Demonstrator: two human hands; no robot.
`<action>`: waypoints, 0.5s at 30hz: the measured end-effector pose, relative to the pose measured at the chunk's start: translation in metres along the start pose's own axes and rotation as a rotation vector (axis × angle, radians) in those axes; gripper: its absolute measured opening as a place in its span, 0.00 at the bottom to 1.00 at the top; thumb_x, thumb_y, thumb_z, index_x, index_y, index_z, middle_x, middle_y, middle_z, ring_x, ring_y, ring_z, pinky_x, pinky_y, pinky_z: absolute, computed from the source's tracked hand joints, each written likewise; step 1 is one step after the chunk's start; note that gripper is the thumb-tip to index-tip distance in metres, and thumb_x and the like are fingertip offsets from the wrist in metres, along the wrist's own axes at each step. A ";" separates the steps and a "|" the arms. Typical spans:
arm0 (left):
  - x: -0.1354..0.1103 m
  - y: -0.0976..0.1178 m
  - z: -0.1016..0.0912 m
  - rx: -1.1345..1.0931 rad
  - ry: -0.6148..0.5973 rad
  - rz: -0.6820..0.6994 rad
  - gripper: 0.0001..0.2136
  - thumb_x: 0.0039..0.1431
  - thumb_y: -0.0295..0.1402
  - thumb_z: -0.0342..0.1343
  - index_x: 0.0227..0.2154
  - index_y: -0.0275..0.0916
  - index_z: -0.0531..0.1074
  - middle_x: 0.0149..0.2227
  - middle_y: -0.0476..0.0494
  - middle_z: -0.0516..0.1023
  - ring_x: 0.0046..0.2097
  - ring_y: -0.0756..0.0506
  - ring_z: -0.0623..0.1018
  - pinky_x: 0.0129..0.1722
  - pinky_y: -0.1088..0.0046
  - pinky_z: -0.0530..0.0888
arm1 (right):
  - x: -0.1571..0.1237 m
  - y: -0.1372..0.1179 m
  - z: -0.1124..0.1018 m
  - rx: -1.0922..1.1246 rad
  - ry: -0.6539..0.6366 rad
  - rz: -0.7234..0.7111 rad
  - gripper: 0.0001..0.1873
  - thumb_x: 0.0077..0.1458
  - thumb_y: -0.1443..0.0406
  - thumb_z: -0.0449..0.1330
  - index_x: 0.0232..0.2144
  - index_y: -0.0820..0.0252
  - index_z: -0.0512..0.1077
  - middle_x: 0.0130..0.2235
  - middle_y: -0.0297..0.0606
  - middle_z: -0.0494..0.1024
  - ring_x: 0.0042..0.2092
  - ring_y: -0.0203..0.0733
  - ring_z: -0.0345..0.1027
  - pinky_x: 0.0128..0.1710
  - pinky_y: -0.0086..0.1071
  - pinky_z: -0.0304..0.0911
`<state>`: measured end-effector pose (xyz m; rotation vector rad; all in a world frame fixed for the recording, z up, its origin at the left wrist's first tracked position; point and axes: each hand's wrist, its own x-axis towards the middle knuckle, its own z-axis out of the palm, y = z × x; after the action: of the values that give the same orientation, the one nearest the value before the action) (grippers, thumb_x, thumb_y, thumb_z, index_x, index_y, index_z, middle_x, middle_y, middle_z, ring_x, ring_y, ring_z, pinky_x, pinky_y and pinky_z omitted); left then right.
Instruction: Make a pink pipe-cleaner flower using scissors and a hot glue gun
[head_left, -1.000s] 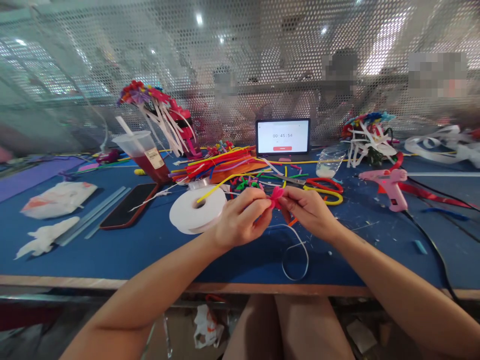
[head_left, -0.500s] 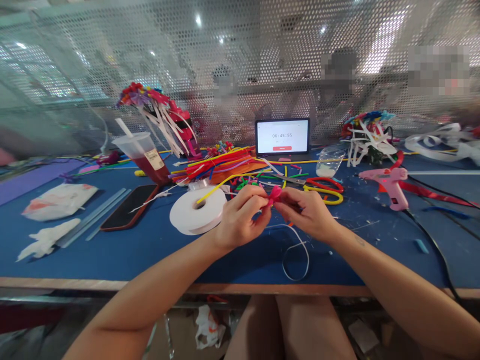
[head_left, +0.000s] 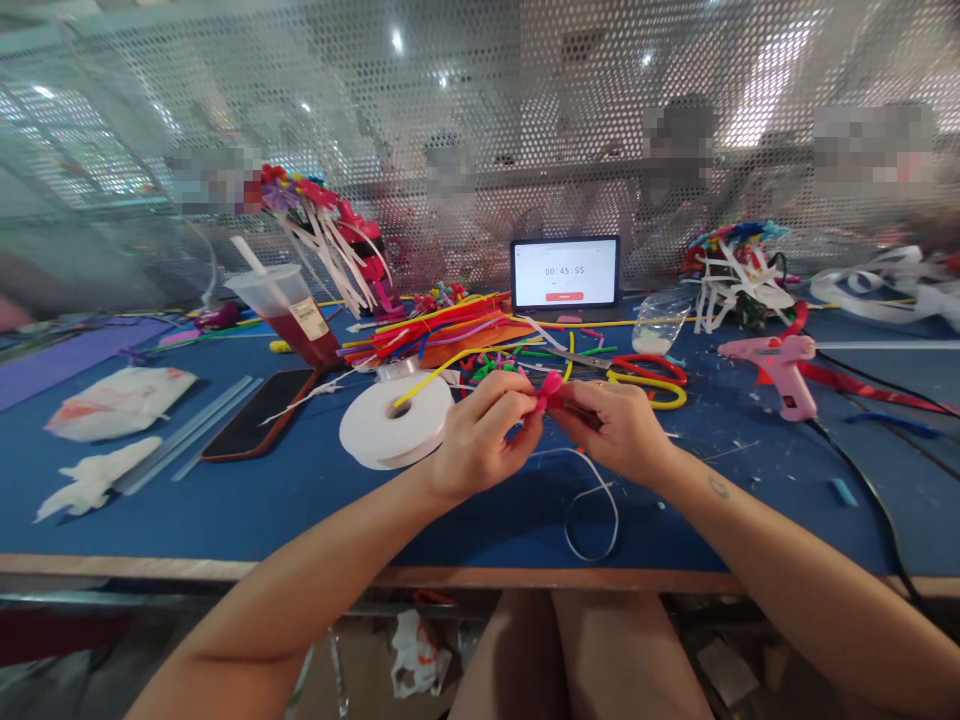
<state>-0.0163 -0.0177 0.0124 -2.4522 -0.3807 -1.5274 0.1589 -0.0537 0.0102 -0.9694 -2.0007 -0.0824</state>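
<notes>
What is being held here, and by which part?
A small pink fuzzy piece, pinched at its sides between the left hand and the right hand.

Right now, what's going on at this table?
A person holds a small pink fuzzy piece above the blue table, pinched between the fingertips of the left hand and the right hand. A white ribbon spool lies beside the left hand, a loose ribbon loop lies nearer the table edge, and a pink glue gun rests off to the right. A tablet at the back shows a timer.
</notes>
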 end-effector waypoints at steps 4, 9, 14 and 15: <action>0.000 0.000 0.000 -0.002 0.014 0.003 0.07 0.51 0.21 0.56 0.31 0.38 0.67 0.33 0.45 0.73 0.35 0.51 0.74 0.35 0.75 0.74 | 0.001 -0.002 -0.002 0.069 -0.039 0.064 0.08 0.58 0.65 0.54 0.29 0.62 0.70 0.20 0.31 0.69 0.21 0.30 0.60 0.23 0.24 0.53; 0.000 0.000 0.001 0.005 0.017 0.010 0.06 0.51 0.21 0.56 0.30 0.37 0.67 0.32 0.46 0.73 0.35 0.51 0.74 0.35 0.75 0.74 | 0.001 -0.002 -0.003 0.155 -0.085 0.173 0.09 0.57 0.64 0.54 0.30 0.62 0.71 0.18 0.30 0.69 0.21 0.30 0.61 0.22 0.23 0.54; 0.001 0.001 0.000 0.003 0.009 0.011 0.07 0.51 0.21 0.56 0.30 0.37 0.66 0.33 0.45 0.73 0.35 0.51 0.74 0.35 0.76 0.74 | 0.002 -0.003 -0.002 0.207 -0.086 0.190 0.08 0.56 0.64 0.55 0.29 0.62 0.71 0.20 0.30 0.70 0.21 0.29 0.61 0.22 0.23 0.54; 0.001 0.001 0.000 -0.001 0.009 0.014 0.07 0.51 0.21 0.56 0.30 0.37 0.67 0.33 0.45 0.73 0.35 0.51 0.74 0.36 0.76 0.74 | 0.001 -0.003 -0.003 0.205 -0.078 0.182 0.08 0.55 0.64 0.55 0.29 0.63 0.71 0.21 0.31 0.71 0.22 0.29 0.60 0.22 0.23 0.54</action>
<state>-0.0154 -0.0190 0.0136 -2.4432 -0.3603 -1.5324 0.1584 -0.0558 0.0136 -1.0288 -1.9374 0.2598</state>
